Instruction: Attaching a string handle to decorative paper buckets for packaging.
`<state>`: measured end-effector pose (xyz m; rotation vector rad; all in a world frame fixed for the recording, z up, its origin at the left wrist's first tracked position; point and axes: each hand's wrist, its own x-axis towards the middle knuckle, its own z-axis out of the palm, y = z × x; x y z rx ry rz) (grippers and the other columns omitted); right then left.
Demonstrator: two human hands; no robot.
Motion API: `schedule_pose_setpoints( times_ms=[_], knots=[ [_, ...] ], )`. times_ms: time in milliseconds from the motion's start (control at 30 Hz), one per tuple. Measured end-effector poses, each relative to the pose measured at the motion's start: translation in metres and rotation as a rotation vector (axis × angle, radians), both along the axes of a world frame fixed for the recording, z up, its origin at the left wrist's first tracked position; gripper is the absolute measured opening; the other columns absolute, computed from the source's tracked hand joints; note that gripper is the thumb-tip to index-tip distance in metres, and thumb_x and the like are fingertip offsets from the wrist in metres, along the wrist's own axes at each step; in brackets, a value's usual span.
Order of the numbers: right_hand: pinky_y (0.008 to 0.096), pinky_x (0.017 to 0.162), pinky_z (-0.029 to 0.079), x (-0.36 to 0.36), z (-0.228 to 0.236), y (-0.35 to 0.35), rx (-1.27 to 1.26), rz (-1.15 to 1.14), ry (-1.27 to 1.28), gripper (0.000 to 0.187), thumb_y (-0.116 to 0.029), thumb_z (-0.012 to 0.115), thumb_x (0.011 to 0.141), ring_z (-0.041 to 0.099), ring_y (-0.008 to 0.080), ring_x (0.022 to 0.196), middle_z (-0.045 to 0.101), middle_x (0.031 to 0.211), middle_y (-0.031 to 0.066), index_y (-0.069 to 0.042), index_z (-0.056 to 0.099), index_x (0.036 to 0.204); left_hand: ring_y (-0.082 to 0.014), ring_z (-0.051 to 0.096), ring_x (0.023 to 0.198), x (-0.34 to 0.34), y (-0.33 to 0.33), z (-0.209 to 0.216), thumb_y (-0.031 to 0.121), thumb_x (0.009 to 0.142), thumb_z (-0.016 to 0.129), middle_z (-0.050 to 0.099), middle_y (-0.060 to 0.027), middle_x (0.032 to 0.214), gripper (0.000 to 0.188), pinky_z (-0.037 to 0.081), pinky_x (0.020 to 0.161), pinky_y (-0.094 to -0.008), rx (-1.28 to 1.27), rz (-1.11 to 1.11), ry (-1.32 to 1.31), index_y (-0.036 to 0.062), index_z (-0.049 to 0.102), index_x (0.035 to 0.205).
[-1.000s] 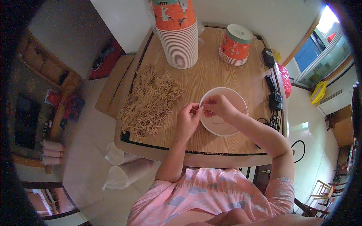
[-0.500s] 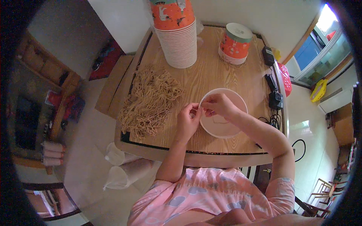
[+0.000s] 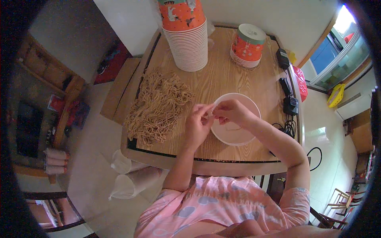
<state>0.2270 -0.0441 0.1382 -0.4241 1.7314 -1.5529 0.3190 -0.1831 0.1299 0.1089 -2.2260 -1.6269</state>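
Standing beyond the left hand (image 3: 197, 121) in the head view, a tall stack of nested paper tubs (image 3: 186, 47) is showing orange printing with pale and dark figures at its top, above many white rims. Beyond the right hand (image 3: 235, 113), a short upturned stack (image 3: 248, 45) is bearing similar orange decoration, and a small mark is sitting on its pale base, too tiny to read. Between and just beneath the hands, a white round tub (image 3: 238, 137) is resting on the wood-grained surface (image 3: 224, 81); the right hand is reaching over it, while the left hand is meeting the right one at its left rim. A thin strand (image 3: 233, 128) is lying inside, below the right hand. Left of the left hand, a tangled heap of tan cords (image 3: 158, 107) is spreading close by. Right of the right hand, a black adapter (image 3: 290, 105) and coiled black cables (image 3: 290, 127) are lying near the edge. Both hands are curling nearly closed, thumbs and fingertips pinching close together; what they are holding is hidden, so one cannot tell.
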Motion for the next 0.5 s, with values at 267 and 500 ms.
schedule_pose_setpoints(
  times_ms=[267, 500],
  knots=[
    [0.0202, 0.047, 0.033, -0.004, 0.018, 0.007, 0.153, 0.173, 0.027, 0.014, -0.016, 0.057, 0.086, 0.04, 0.0048, 0.054, 0.045, 0.064, -0.0033, -0.003, 0.06, 0.085, -0.0181, 0.059, 0.078, 0.003, -0.007, 0.001, -0.003, 0.073, 0.066, 0.06, -0.007, 0.08, 0.01, 0.048, 0.071, -0.0281, -0.123, -0.004, 0.1, 0.0013, 0.065, 0.082],
    [0.0224, 0.044, 0.033, 0.004, 0.016, 0.008, 0.091, 0.112, 0.062, 0.013, -0.019, 0.061, 0.085, 0.04, 0.0052, 0.053, 0.046, 0.061, -0.0046, -0.007, 0.063, 0.088, -0.0173, 0.058, 0.066, 0.002, -0.007, 0.008, 0.001, 0.076, 0.066, 0.058, -0.0078, 0.077, 0.005, 0.047, 0.06, -0.0263, -0.07, 0.023, 0.054, -0.001, 0.063, 0.079]
  ],
)
